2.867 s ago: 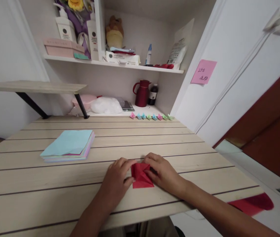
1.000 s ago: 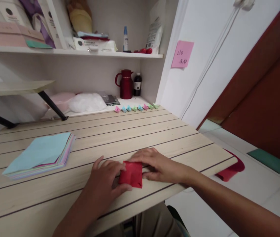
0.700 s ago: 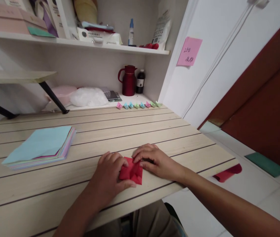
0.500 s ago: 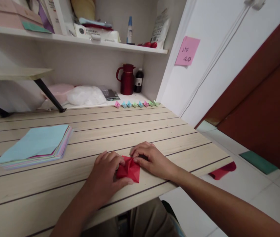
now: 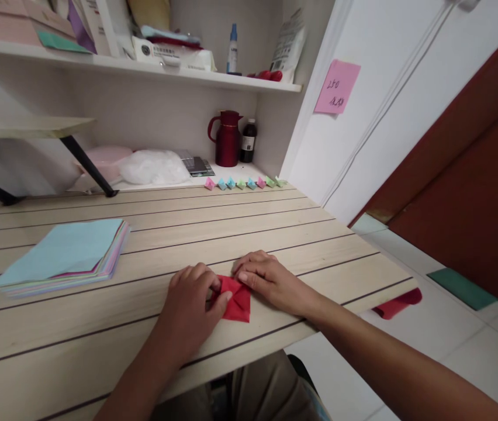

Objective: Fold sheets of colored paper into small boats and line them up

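A small folded red paper [image 5: 238, 301] lies on the wooden slatted table [image 5: 187, 240] near its front edge. My left hand [image 5: 190, 307] rests on the paper's left side, fingers curled and thumb pressed onto it. From the right, my right hand [image 5: 266, 280] presses its fingertips down on the paper's upper right part. Both hands hold the paper flat against the table.
A stack of coloured paper sheets [image 5: 67, 254] with a light blue sheet on top lies at the left. A row of small folded paper shapes [image 5: 242, 183] lines the table's back edge. A red jug [image 5: 227, 139] and dark bottle [image 5: 248, 141] stand behind. A pink note [image 5: 335, 86] hangs on the wall.
The red paper has gone from a flat square to a smaller folded shape. Both hands have shifted on it, the left thumb now on top and the right fingertips pressing the upper flap.
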### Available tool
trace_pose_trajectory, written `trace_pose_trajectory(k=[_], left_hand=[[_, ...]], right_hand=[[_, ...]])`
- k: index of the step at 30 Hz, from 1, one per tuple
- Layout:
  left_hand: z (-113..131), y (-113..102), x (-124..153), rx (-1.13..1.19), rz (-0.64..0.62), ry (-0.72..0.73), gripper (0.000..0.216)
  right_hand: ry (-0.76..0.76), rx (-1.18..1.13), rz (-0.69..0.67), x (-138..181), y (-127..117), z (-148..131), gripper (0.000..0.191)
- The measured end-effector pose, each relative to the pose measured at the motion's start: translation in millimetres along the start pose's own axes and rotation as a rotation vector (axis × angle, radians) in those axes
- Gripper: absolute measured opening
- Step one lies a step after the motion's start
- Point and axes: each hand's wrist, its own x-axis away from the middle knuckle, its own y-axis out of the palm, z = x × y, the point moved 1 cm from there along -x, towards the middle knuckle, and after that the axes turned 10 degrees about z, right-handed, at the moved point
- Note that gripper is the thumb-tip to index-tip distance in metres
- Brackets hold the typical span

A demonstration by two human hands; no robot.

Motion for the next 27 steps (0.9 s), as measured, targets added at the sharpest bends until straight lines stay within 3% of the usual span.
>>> trace_pose_trajectory(k=[5,10,13,23,27], left_hand=[[-4.4,1.7,-0.1,0.021,0.012,0.005,0.011],[-6.9,1.1,0.0,0.046,0.018,0.012,0.012],[-7.4,0.7,-0.2,0.051,0.018,0.004,0.013],[-7.6,-0.9,2.8,0.053,0.011,0.016,0.012],[-8.7,-2.0,6.0,0.111,0.002,0.041,0.004]], right_hand=[[-0.085,-0.107,-0.145,3.6,-15.1,8.1,0.027],[-0.103,-0.051,-0.206,7.6,-18.9,9.0,0.06],[-0.144,-0.038,-0.2,9.8,-17.2,7.3,0.067],[-0.105,0.012,-0.025,10.9,-1.1,10.3,0.039],[-0.063,0.062,0.016,9.1,4.4,6.5,0.005]])
